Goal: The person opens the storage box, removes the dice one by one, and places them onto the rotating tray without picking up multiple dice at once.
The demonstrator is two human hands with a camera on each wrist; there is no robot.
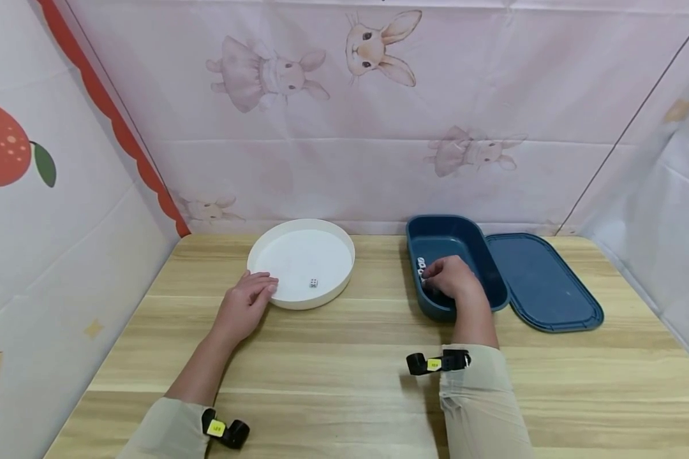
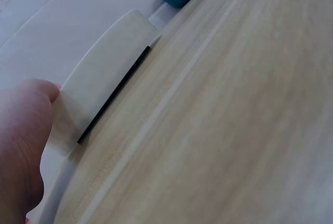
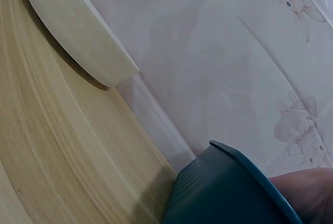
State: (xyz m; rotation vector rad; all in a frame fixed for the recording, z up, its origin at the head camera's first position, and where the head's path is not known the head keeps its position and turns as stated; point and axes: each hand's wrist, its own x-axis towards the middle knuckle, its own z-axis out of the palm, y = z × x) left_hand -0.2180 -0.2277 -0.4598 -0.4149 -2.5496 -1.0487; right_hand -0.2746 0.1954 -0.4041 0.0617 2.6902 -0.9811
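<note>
A shallow white round tray [image 1: 298,245] stands at the back of the table with one white die [image 1: 313,283] in it. My left hand [image 1: 244,307] rests on the tray's near-left rim, its fingertips reaching just inside. In the left wrist view the thumb lies at the top of the tray's wall [image 2: 104,68]. My right hand [image 1: 453,278] reaches into a dark blue box [image 1: 449,224], fingers bent down beside several small white dice [image 1: 421,262] along the box's left wall. Its fingertips are partly hidden, so whether they pinch a die is unclear.
A dark blue lid [image 1: 551,280] lies flat on the wooden table [image 1: 333,382], against the box's right side. A pink cloth [image 1: 344,172] with rabbit prints hangs behind the table's back edge. White cloths hang at both sides.
</note>
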